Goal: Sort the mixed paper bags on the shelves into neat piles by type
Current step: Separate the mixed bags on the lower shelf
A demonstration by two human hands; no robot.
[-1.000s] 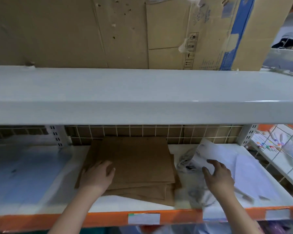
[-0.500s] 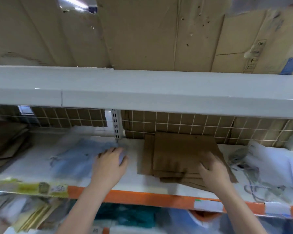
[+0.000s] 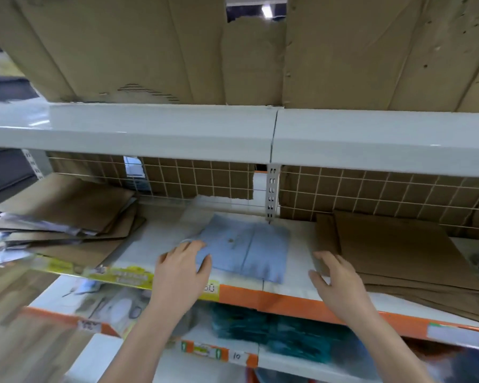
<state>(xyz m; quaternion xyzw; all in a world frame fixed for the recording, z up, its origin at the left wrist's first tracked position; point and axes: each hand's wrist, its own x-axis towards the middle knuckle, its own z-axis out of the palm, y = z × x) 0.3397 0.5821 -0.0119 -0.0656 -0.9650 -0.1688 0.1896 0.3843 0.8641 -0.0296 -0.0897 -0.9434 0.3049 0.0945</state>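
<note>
A flat light-blue paper bag (image 3: 249,247) lies in the middle of the white shelf (image 3: 155,244). My left hand (image 3: 181,268) rests on its left corner, fingers spread over the edge. My right hand (image 3: 336,277) hovers with relaxed fingers just left of a neat pile of brown paper bags (image 3: 398,252) and holds nothing. At the shelf's left end lies a messy heap of brown and printed bags (image 3: 67,219).
A white upper shelf (image 3: 233,131) carrying flattened cardboard (image 3: 150,48) overhangs the work area. A wire grid (image 3: 205,178) backs the shelf, with a slotted upright (image 3: 271,194) in the middle. The orange front edge (image 3: 274,299) tops a lower shelf holding dark teal goods (image 3: 274,330).
The view has swung left. My right hand has come off the brown pile and now hovers beside it. My left hand stays on the blue bag.
</note>
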